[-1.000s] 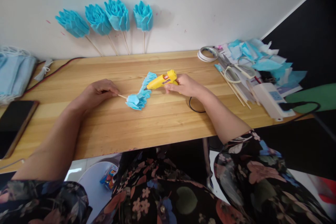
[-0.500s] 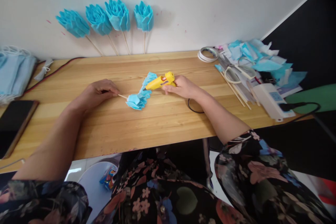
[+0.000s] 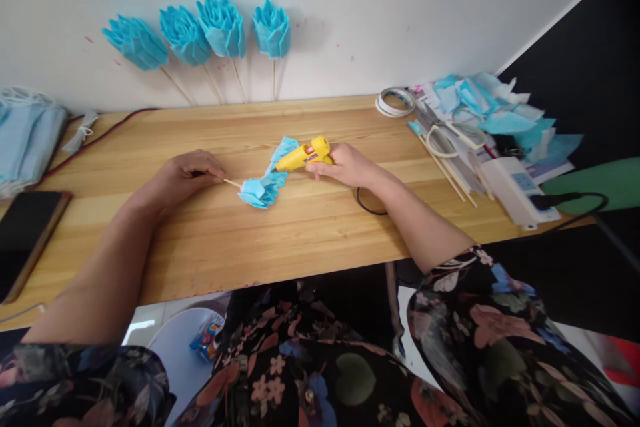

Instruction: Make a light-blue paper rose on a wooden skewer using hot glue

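Note:
My left hand (image 3: 197, 170) is closed around the end of a thin wooden stick (image 3: 232, 183). On the stick's other end is a partly rolled blue fabric flower (image 3: 257, 192), lying low over the table. From the roll a strip of folded blue petals (image 3: 287, 146) runs away toward the wall. My right hand (image 3: 340, 163) grips a yellow hot glue gun (image 3: 305, 155) by its handle. The gun's nozzle points left and down at the strip, close to where it meets the roll; whether it touches I cannot tell.
Several finished blue flowers (image 3: 221, 27) on sticks lean against the wall. Face masks (image 3: 27, 137) and a phone (image 3: 29, 240) lie at left. At right are tape rolls (image 3: 395, 103), scissors (image 3: 443, 140), wooden sticks (image 3: 447, 170), blue scraps (image 3: 505, 110) and a power strip (image 3: 520, 193).
Both hands, the flower and the glue gun hold nearly the same places on the table. The whole view has shifted very slightly.

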Demonstrator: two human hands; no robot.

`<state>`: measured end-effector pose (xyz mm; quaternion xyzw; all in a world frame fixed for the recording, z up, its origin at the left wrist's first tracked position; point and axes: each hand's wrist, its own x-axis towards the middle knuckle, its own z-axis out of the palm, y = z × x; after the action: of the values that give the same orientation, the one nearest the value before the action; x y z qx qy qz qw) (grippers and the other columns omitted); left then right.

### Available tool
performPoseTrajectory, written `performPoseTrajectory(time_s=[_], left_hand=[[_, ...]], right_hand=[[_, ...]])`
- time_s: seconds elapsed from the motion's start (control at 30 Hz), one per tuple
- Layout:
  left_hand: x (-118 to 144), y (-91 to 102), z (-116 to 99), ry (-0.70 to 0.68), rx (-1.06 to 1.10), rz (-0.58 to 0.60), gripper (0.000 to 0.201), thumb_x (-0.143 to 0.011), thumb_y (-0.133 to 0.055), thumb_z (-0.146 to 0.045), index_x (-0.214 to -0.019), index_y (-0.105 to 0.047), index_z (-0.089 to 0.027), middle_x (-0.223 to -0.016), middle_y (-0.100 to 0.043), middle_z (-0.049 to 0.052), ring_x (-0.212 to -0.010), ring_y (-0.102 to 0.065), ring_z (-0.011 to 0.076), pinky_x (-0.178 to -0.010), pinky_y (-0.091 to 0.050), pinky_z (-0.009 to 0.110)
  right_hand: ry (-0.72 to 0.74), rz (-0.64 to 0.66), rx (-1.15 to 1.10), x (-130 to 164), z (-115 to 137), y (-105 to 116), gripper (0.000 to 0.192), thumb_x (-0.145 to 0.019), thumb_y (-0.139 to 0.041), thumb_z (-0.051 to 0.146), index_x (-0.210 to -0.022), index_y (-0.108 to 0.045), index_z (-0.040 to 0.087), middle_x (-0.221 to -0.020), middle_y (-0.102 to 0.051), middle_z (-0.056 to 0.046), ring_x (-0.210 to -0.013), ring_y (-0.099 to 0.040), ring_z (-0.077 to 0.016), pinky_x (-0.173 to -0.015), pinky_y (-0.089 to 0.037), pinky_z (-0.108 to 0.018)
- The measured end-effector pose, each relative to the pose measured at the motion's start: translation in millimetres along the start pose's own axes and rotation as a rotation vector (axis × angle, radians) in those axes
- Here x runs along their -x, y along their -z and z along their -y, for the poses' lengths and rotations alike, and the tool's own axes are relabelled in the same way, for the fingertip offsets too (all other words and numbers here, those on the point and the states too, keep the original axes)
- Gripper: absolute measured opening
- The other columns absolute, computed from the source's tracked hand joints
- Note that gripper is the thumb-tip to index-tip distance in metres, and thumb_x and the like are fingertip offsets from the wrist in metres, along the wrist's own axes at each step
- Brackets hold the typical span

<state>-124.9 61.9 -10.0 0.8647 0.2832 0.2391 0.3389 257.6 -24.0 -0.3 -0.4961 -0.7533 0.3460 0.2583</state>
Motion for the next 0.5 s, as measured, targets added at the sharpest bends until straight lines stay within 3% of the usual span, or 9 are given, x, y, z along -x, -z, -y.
performPoseTrajectory(time_s=[0.5], left_hand=[[2.3, -1.0, 2.8, 0.026, -0.041, 0.003, 0.030, -0.096, -0.072, -0.050, -0.084, -0.079, -0.023, -0.091, -0.079, 0.006, -0.086, -0.071, 0.0207, -0.082, -0.058, 0.032]], right_hand=[[0.015, 0.007, 0.012, 3.1, 1.2, 5.5, 0.046, -0.095, -0.066, 0.059, -0.074, -0.067, 0.019, -0.071, -0.069, -0.001, -0.066, -0.055, -0.0139, -0.068, -0.037, -0.030]])
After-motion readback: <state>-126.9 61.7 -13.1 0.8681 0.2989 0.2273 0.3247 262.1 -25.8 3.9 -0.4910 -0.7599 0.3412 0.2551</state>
